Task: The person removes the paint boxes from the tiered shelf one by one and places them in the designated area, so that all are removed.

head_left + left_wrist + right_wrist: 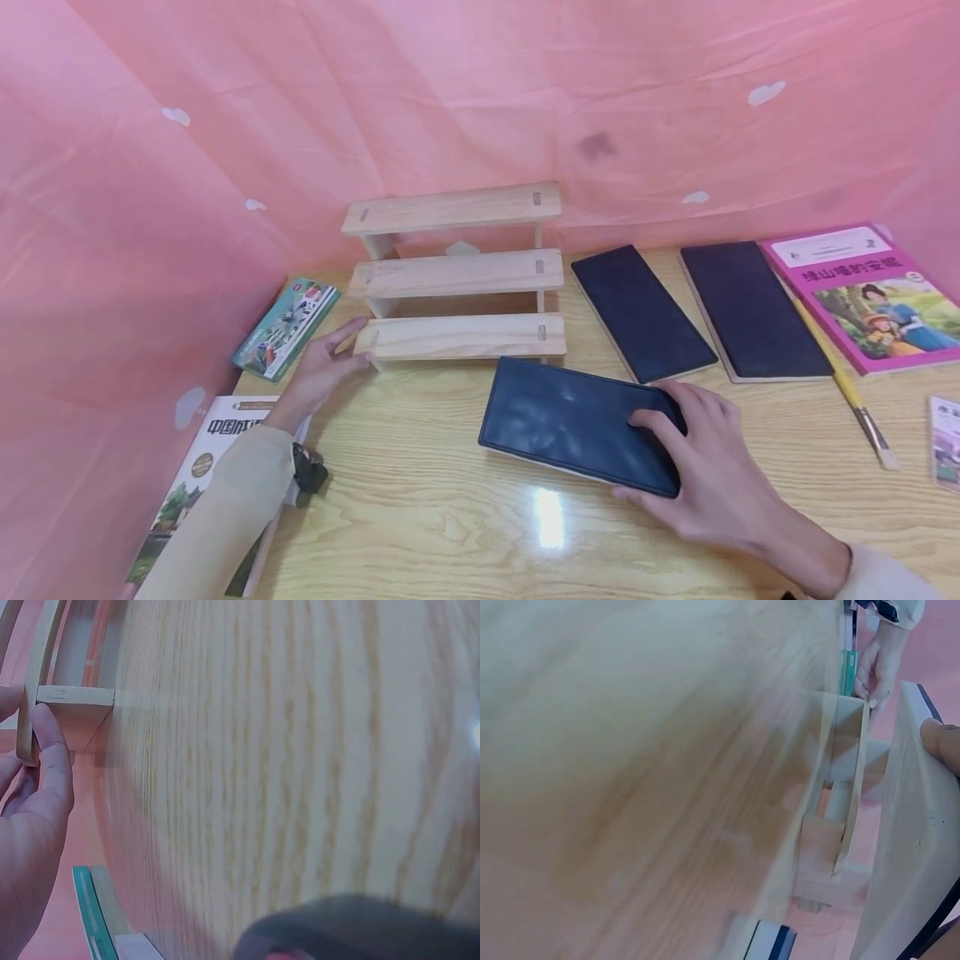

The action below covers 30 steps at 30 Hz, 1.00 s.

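A pale wooden three-step rack (459, 273) stands against the pink cloth. At the left end of its lowest board, my left hand (321, 375) pinches the edge; the left wrist view shows the thumb and fingers (51, 761) on opposite sides of the board. My right hand (716, 475) grips the right end of a flat, dark blue rectangular pad (573, 421), thumb at the near edge and fingers over the top. The pad is raised and tilted in front of the rack, its pale underside facing the right wrist camera. Two similar dark pads (643, 312) (753, 308) lie right of the rack.
A yellow-handled paintbrush (843, 375) and a purple-covered book (855, 287) lie at the right, with a small booklet (947, 442) at the edge. Beside my left arm are a green box (285, 327) and a white-covered book (213, 467). Pink cloth (480, 100) encloses the table.
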Available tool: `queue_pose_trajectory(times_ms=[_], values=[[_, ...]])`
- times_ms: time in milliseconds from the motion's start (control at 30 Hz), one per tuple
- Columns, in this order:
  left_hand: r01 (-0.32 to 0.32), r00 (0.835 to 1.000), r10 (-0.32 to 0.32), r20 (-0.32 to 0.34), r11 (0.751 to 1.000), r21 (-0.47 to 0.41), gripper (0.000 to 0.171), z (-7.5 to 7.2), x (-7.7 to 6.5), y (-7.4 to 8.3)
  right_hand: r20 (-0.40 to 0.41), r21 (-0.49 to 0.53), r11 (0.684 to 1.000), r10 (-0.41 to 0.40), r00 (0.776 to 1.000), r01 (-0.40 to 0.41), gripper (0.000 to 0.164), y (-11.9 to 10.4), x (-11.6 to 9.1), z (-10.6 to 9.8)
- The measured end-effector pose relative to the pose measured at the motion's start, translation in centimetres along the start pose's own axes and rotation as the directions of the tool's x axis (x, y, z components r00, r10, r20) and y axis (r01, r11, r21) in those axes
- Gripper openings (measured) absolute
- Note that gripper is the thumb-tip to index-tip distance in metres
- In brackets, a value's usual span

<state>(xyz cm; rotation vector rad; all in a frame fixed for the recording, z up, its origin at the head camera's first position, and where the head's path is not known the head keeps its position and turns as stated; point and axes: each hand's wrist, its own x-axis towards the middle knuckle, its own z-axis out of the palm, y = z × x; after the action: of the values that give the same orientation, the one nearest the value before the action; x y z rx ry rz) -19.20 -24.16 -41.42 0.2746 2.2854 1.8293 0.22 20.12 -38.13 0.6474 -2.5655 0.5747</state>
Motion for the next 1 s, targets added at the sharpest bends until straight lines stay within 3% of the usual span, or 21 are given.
queue_pose_trajectory(times_ms=[567,1000], values=[[0.041,0.999,-0.042,0.012,0.999,0.025,0.059,0.7,-0.8,2.8,0.088,-0.03,0.991,0.13,0.988,-0.127,0.068,1.6,-3.2,-1.0],[0.041,0.999,-0.041,-0.003,0.999,0.032,0.062,0.1,0.0,0.4,0.089,-0.047,0.993,0.116,0.989,-0.113,0.067,2.7,-3.8,-0.1]])
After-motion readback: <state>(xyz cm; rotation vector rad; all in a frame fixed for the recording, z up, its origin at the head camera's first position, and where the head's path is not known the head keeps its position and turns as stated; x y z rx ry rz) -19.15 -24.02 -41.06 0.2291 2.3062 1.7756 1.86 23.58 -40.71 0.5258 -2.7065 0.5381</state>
